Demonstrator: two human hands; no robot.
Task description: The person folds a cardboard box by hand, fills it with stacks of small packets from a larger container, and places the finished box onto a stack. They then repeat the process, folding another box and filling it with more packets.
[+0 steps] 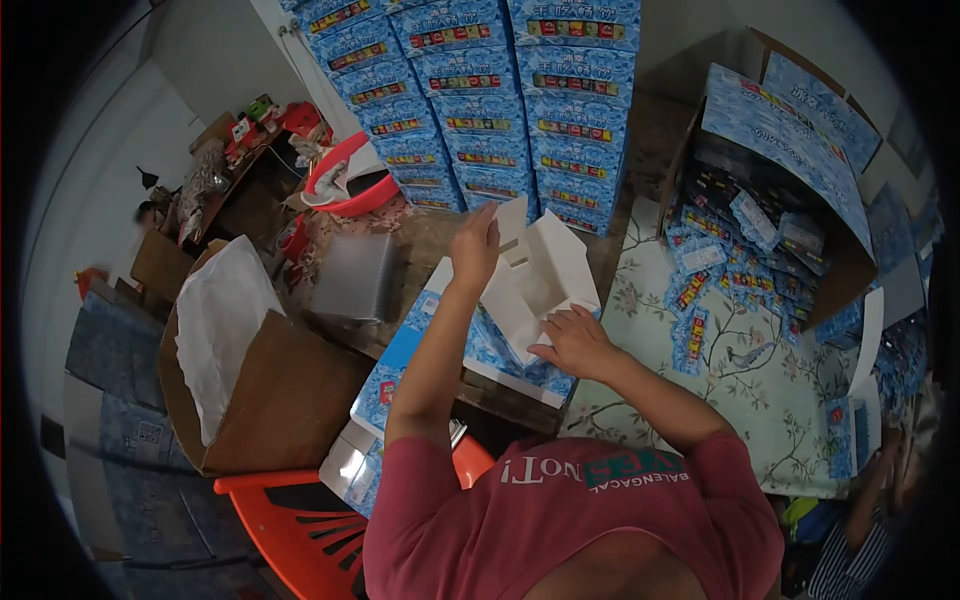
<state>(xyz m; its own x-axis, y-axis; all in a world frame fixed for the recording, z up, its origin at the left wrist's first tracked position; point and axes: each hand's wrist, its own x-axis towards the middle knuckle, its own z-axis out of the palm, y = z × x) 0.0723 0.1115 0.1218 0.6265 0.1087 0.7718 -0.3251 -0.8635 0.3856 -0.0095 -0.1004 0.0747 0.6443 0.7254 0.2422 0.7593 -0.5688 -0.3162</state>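
1. White carton (540, 275): matte paperboard, half-folded, open inside facing up, flaps standing at the far end. Sits on the wooden table (420, 240), on top of a stack of flat blue-printed blanks (470, 345).
2. Left hand (475, 245): fingers curled over the carton's far-left flap, pinching its edge.
3. Right hand (572, 340): fingers spread mostly flat, pressing on the carton's near edge; not a closed grip.
4. Behind: wall of finished blue boxes (500, 100), glossy print, stacked in neat rows.
5. Right: floral cloth (720, 370) strewn with small blue packets (720, 265), spilling from a large brown cardboard case (800, 150).
6. Left: brown cardboard box (270, 400) with a white liner; orange plastic chair (290, 530) below.
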